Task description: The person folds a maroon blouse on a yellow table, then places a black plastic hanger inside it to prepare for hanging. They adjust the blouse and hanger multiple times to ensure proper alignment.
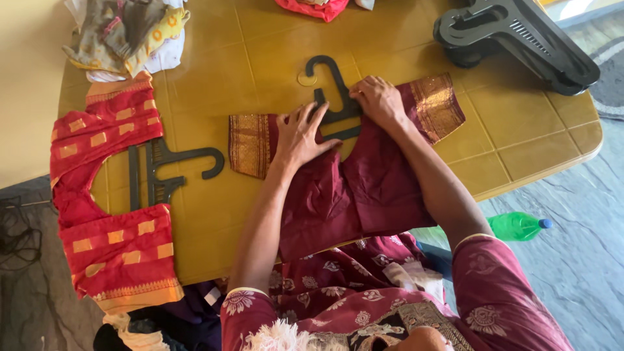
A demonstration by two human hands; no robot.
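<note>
Just under both hands' fingers [305, 123] — maroon blouse [351, 188], black hanger [335, 91]

Table: mustard-yellow top [260, 58] with moulded square tile pattern and rounded corners; fills most of the view.
Floor: grey stone-look surface [572, 273] with pale veining, right and lower right.
Far right: edge of a rug or mat [611, 71], possibly patterned; too little shows to be sure.
Wall: plain cream surface [26, 78] along the left side.
Lower left: dark floor with black cables [16, 234] lying loose.
Light: soft daylight, brightest at the upper right corner [578, 8]; faint shadows on the table.
</note>
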